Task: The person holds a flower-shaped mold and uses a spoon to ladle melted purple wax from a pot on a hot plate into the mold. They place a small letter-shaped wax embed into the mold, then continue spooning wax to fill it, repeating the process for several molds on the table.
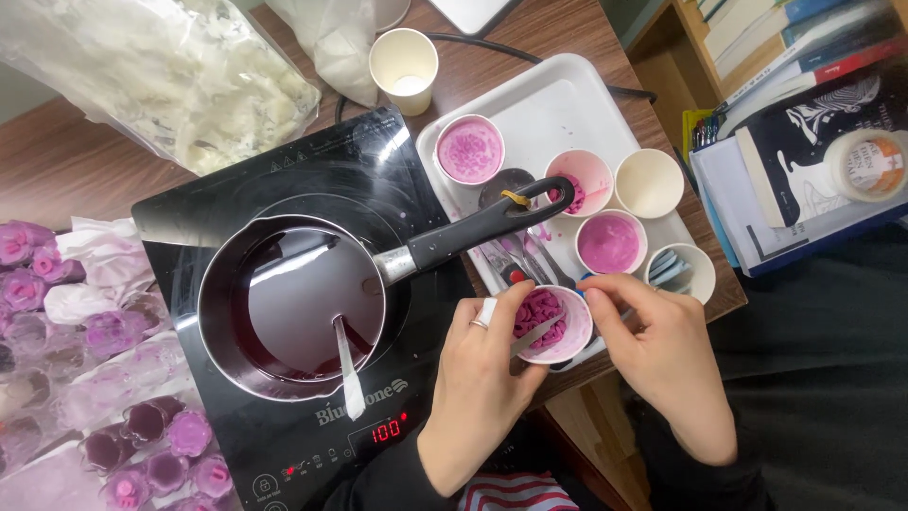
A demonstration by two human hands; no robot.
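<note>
My left hand (478, 378) grips the near side of a paper cup (551, 326) filled with purple wax chunks, a ring on one finger. My right hand (662, 355) holds the cup's right rim and a thin metal blade that pokes into the chunks. The cup sits at the front edge of a white tray (558, 104). To the left, a dark saucepan (293, 312) with dark purple liquid and a metal spoon (348, 374) stands on a black induction hob (236, 199); its black handle reaches over the tray.
Several paper cups, some with pink residue, stand on the tray; another cup (404, 66) is behind it. Purple flower shapes in moulds (104, 378) lie at left. A plastic bag of white flakes (180, 76) lies at the back, books and a tape roll (865, 163) at right.
</note>
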